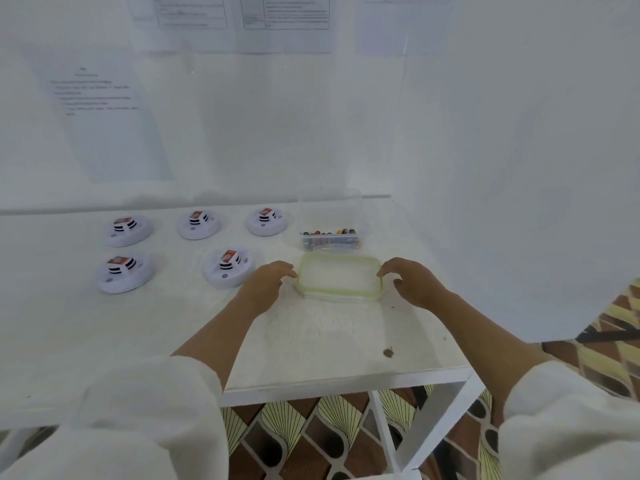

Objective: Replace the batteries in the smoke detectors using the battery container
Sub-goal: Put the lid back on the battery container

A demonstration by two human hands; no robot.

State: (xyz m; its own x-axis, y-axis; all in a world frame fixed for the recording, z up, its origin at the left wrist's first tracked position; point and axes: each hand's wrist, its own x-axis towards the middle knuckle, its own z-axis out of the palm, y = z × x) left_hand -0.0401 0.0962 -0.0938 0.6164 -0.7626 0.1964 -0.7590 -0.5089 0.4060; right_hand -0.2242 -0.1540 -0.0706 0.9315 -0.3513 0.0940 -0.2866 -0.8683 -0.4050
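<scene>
Five detectors [228, 268] lie on the left half of the desk [311, 341]. The left hand [268, 284] and the right hand [412, 280], fingers bent, touch the two ends of the lid [339, 277]; I cannot tell if they grip it. Just behind it, near the back right corner, stands the open container [330, 239].

Left grip [268, 285], right grip [414, 283], fingers curled

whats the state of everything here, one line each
battery container: open, lid off, batteries in the bottom
lid: off, flat on the table before the container
smoke detectors: five, a battery showing on each
left hand: fingers at lid's left end, grip unclear
right hand: fingers at lid's right end, grip unclear
</scene>
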